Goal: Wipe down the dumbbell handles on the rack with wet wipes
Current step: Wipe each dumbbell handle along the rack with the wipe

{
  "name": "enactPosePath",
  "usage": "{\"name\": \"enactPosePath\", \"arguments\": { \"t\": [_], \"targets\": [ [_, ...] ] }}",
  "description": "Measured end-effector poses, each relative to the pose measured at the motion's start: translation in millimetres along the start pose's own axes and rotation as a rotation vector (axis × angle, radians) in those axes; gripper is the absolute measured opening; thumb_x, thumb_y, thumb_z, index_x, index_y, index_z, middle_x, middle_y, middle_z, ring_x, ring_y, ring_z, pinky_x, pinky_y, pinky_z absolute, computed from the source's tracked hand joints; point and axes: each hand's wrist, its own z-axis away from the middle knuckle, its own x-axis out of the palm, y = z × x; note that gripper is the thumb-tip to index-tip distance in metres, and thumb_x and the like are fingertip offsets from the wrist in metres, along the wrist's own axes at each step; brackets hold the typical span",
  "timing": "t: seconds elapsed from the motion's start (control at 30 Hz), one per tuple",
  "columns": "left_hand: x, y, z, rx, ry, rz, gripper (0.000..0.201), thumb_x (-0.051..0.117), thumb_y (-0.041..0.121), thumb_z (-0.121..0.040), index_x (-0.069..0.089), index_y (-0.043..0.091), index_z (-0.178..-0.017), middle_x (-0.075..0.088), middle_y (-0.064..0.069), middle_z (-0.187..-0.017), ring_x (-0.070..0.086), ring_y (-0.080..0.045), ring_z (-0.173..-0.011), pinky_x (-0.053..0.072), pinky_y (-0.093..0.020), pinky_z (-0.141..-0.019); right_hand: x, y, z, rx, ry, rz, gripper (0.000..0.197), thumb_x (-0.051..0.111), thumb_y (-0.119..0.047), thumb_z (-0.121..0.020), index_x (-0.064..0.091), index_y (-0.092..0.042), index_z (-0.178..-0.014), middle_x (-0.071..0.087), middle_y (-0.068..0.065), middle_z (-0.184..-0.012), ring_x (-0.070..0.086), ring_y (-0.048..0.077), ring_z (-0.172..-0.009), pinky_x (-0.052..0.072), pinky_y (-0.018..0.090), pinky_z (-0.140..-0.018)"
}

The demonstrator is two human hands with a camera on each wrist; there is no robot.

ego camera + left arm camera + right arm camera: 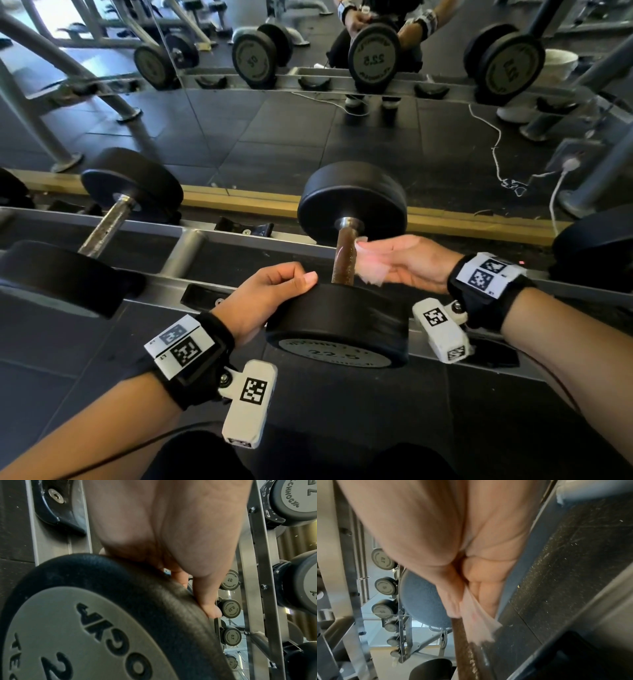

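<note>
Fingers point(452, 601) perhaps against half-hidden handle point(346, 260)

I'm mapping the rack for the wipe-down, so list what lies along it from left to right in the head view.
Dumbbell with the bare grey handle → left hand resting on the near head of the 22.5 dumbbell → its brown handle → wet wipe → right hand holding the wipe.
</note>
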Motion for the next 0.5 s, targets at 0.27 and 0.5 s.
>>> {"name": "enactPosePath", "arguments": {
  "t": [0.27, 0.5],
  "targets": [
    [-1.6, -0.6, -2.1, -0.032, -0.017, 0.031, 0.031, 0.071, 0.046, -0.083, 0.058, 0.02, -0.072, 0.06, 0.005, -0.071, 0.059, -0.007, -0.063, 0.048, -0.017, -0.056, 9.4, -11.1, 26.2, 0.258, -0.237, 0.219, 0.036, 0.047, 0.001, -0.094, 0.073, -0.013, -0.115, 0.067, 0.008, -0.128, 0.064, 0.02, -0.118, 0.056, 0.03, -0.092],
    [-3.3, 11.3, -9.9, -0.047, 0.099, 0.02, 0.042, 0.083, 0.031, -0.069, 0.072, 0.022, -0.109, 0.068, -0.001, -0.107, 0.065, -0.015, -0.102, 0.051, -0.03, -0.092, 39.8, -52.8, 34.5, -0.085, 0.145, 0.321, 0.021, 0.046, -0.001, -0.098, 0.062, -0.014, -0.095, 0.059, 0.011, -0.089, 0.059, 0.015, -0.073, 0.046, 0.026, -0.058]
  ]
}}
